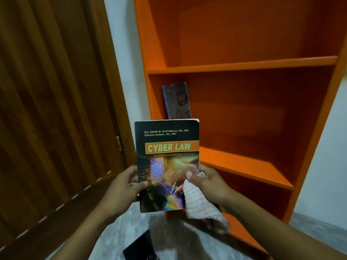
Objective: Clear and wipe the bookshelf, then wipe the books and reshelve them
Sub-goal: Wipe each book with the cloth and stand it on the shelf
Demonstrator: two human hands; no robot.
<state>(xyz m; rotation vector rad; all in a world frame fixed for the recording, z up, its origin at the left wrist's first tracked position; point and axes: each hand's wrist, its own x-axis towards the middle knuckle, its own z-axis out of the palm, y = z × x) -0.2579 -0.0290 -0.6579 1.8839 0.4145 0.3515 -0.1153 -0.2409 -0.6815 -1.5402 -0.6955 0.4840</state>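
Head cam: both hands grip Cyber Law book [167,166] upright, cover facing cam, right hand [208,182] w/ cloth [201,203], left hand [125,184].

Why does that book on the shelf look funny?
The blue book stands alone on the orange bookshelf, tilted against its left wall. The Cyber Law book has a worn top right corner.

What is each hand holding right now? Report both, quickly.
Left hand: closed on the Cyber Law book, gripping its left edge.
Right hand: closed on the striped cloth, against the book's right edge.
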